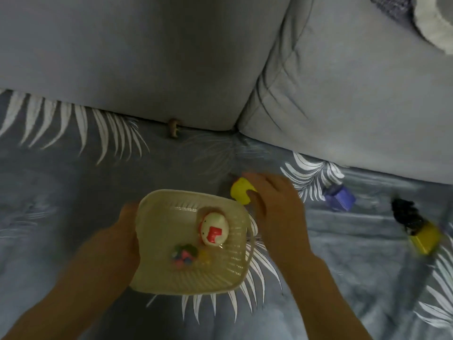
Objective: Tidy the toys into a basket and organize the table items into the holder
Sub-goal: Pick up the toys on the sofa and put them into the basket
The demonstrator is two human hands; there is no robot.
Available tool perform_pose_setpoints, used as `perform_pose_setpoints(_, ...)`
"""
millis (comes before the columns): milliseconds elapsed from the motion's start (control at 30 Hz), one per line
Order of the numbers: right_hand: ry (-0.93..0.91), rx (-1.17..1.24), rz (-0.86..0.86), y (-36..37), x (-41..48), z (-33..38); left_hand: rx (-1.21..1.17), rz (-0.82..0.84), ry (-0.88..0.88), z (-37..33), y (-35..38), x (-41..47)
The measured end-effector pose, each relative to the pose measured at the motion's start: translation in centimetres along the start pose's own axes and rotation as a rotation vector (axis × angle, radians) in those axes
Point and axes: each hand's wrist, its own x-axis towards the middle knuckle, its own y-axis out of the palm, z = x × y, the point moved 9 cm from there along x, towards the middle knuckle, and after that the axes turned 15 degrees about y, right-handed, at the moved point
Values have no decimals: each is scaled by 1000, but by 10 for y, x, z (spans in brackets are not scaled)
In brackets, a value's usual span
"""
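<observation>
A cream plastic basket (157,276) rests on the leaf-patterned seat cover, and my left hand (127,231) grips its left rim. Inside lie a white egg-shaped toy with a red mark (215,228) and a small multicoloured toy (184,254). Just past the basket's far right corner, my right hand (277,207) is closed around a yellow toy (239,191), which my fingers partly hide. Further right on the cover sit a blue block toy (339,196) and a yellow-and-black toy (416,225). The picture is blurred by motion.
Grey sofa back cushions (147,57) rise behind the seat and meet in a corner. A small brown object (173,128) sticks out from under the left cushion. A grey-and-white pillow (431,23) lies at the top right.
</observation>
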Motion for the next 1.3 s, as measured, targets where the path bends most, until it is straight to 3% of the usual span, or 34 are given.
perform_pose_setpoints(67, 66, -137, 61, 21, 28, -19, 3, -5, -26, 5, 10, 6)
perform_pose_setpoints(167, 145, -422, 374, 85, 47, -42, 10, -110, -14, 11, 19, 11)
perform_pose_setpoints(267, 155, -592, 482, 118, 48, -51, -78, -142, -10, 21, 20, 16)
perform_pose_setpoints(367, 227, -449, 392, 110, 47, -50, -285, -185, 52, 12, 21, 22)
perform_pose_setpoints(433, 270, -204, 205, 75, 42, -41, -427, -193, 66, 8, 23, 26)
perform_pose_setpoints(567, 180, 155, -59, 0, 4, 2, -498, -189, 93, 6, 21, 29)
perform_pose_setpoints(633, 66, 215, -42, -11, -27, 34, -540, -206, 114, 3, 12, 28)
perform_pose_setpoints(733, -13, 282, 129, 16, -65, 58, -539, -227, 123, 4, 1, 28)
perform_pose_setpoints(833, -34, 215, 262, 56, -79, 68, -540, -231, 121, 8, -4, 24)
perform_pose_setpoints(967, -125, 35, 261, 91, -69, 82, -558, -246, 121, 8, -3, 16)
perform_pose_setpoints(1100, -135, -165, 387, 123, -57, 83, -564, -250, 116, 10, 3, 11)
perform_pose_setpoints(1300, -175, -245, 334, 124, -60, 88, -540, -259, 73, 30, 6, 14)
